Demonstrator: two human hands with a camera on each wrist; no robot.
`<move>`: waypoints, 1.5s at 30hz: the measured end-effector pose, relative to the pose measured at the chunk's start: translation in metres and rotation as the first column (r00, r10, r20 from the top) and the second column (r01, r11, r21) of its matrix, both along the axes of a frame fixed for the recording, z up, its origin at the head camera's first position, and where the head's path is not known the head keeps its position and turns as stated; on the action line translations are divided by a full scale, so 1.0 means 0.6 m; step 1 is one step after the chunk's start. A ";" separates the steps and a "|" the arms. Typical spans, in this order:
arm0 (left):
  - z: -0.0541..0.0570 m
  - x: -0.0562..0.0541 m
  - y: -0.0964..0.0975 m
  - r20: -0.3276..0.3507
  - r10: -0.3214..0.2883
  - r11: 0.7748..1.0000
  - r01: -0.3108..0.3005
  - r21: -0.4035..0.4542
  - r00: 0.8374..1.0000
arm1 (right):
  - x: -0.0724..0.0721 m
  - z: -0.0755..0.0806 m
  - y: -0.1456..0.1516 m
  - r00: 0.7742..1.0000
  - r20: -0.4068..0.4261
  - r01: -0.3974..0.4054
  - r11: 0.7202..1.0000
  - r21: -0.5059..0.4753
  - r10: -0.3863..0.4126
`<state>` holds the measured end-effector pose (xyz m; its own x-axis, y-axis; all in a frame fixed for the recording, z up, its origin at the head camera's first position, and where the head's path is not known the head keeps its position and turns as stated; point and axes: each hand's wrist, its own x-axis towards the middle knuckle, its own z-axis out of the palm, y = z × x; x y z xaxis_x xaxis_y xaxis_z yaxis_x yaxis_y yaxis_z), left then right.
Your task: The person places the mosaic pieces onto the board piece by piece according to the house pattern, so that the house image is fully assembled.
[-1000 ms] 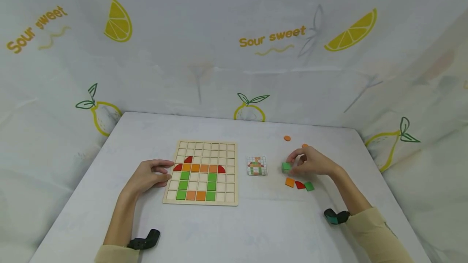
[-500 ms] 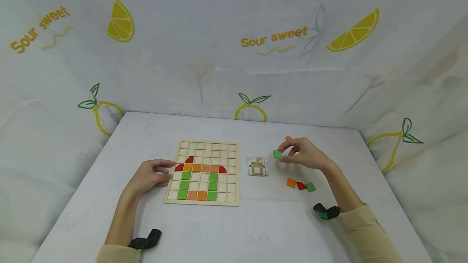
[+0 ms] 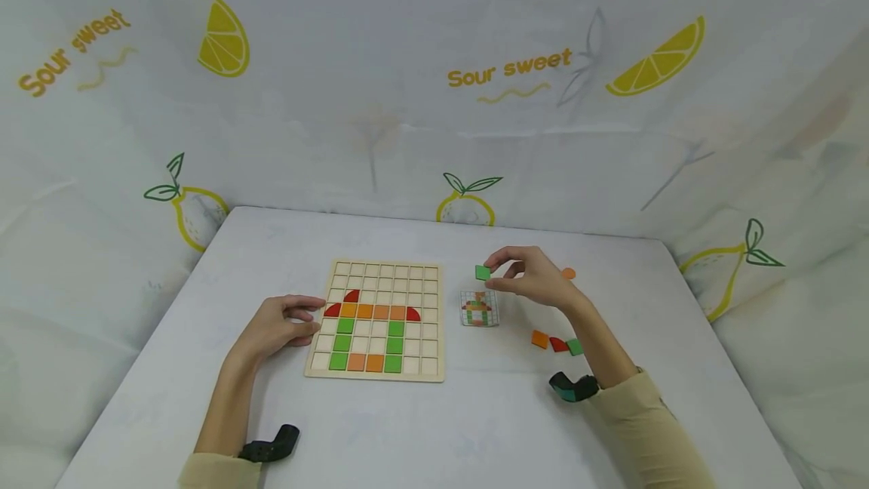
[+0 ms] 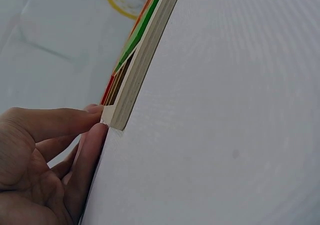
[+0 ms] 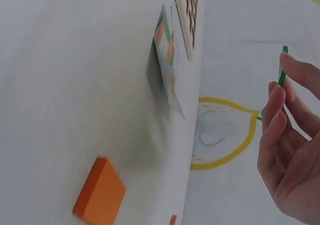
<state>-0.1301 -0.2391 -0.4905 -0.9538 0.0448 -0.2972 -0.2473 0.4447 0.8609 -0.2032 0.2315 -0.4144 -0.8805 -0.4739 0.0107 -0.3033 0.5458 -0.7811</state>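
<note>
My right hand [image 3: 532, 275] pinches a green square tile [image 3: 483, 272] between thumb and index finger, raised behind the small pattern card [image 3: 479, 309]. Edge-on in the right wrist view, the green tile [image 5: 283, 67] shows as a thin strip at the fingertips. My left hand [image 3: 274, 328] rests its thumb and fingertips at the left edge of the wooden grid board [image 3: 424, 345]. In the left wrist view its fingers [image 4: 80, 130] are right at the board's corner [image 4: 120, 117]. Green, orange and red pieces in the board's cells form a figure.
Right of the card lie an orange square [image 3: 539, 339], a red quarter-round piece [image 3: 559, 345] and another green square [image 3: 575, 347], partly behind the right forearm. An orange disc [image 3: 569, 273] lies farther back. A white lemon-print cloth [image 3: 407, 157] hangs behind the table.
My right hand has picked the green tile up from beside the loose pieces and carried it left, to behind the card. The left hand stays at the board's edge.
</note>
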 end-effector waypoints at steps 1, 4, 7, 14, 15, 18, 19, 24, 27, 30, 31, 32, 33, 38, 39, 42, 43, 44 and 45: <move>0.000 0.000 0.000 0.002 0.002 1.000 -0.002 -0.001 1.000 | -0.001 0.001 -0.008 1.000 0.002 0.001 1.000 -0.004 -0.001; 0.001 0.001 0.000 0.006 0.003 1.000 -0.003 -0.001 1.000 | -0.004 0.003 -0.032 1.000 0.014 0.005 1.000 -0.016 -0.005; 0.001 0.000 0.001 0.017 0.004 1.000 -0.004 0.000 1.000 | -0.007 0.002 -0.057 1.000 0.023 -0.014 0.999 -0.036 0.015; 0.000 -0.001 -0.001 0.018 0.000 1.000 0.000 0.007 1.000 | -0.019 -0.008 -0.116 0.996 0.037 -0.082 0.993 -0.082 0.085; -0.001 -0.001 -0.002 0.015 -0.001 1.000 0.001 0.006 1.000 | -0.020 -0.010 -0.125 0.995 0.038 -0.087 0.993 -0.086 0.091; -0.002 -0.001 -0.002 0.007 -0.003 1.000 0.003 0.001 1.000 | -0.024 -0.013 -0.148 0.993 0.044 -0.103 0.990 -0.100 0.108; -0.001 0.000 -0.002 0.005 -0.005 1.000 0.005 0.002 1.000 | -0.025 -0.014 -0.156 0.993 0.046 -0.106 0.989 -0.101 0.111; -0.001 -0.002 0.000 0.016 0.003 1.000 -0.003 0.008 1.000 | -0.031 -0.020 -0.189 0.991 0.050 -0.122 0.986 -0.112 0.128; 0.000 -0.002 0.001 0.016 0.003 1.000 -0.003 0.011 1.000 | -0.037 -0.025 -0.206 0.990 0.049 -0.125 0.985 -0.117 0.132; -0.001 -0.001 0.000 0.010 0.003 1.000 -0.003 0.015 1.000 | -0.041 -0.031 -0.223 0.989 0.055 -0.128 0.985 -0.117 0.135; -0.002 -0.001 0.000 0.008 0.000 1.000 0.000 0.013 1.000 | -0.041 -0.033 -0.229 0.989 0.057 -0.129 0.985 -0.113 0.136; -0.002 -0.001 -0.001 0.007 0.001 1.000 -0.002 0.013 1.000 | -0.042 -0.036 -0.235 0.989 0.057 -0.133 0.985 -0.110 0.140; -0.003 -0.001 -0.001 0.004 -0.003 1.000 0.003 0.010 1.000 | -0.042 -0.038 -0.240 0.987 0.062 -0.138 0.984 -0.109 0.145; -0.004 -0.001 -0.003 -0.003 -0.011 1.000 0.011 0.014 1.000 | -0.044 -0.050 -0.266 0.980 0.088 -0.168 0.981 -0.102 0.177; -0.004 -0.001 -0.003 -0.004 -0.014 1.000 0.014 0.016 1.000 | -0.045 -0.053 -0.271 0.978 0.101 -0.171 0.980 -0.101 0.181; -0.004 -0.001 -0.004 -0.009 -0.023 1.000 0.023 0.017 1.000 | -0.048 -0.063 -0.284 0.973 0.117 -0.189 0.978 -0.088 0.199; -0.003 -0.001 -0.004 -0.010 -0.025 1.000 0.025 0.016 1.000 | -0.048 -0.066 -0.288 0.971 0.120 -0.197 0.977 -0.085 0.206; -0.003 -0.001 -0.004 -0.012 -0.026 0.999 0.027 0.017 1.000 | -0.049 -0.067 -0.292 0.970 0.125 -0.198 0.977 -0.082 0.208; -0.002 -0.001 -0.004 -0.013 -0.028 0.999 0.028 0.017 1.000 | -0.049 -0.069 -0.296 0.969 0.131 -0.201 0.977 -0.078 0.210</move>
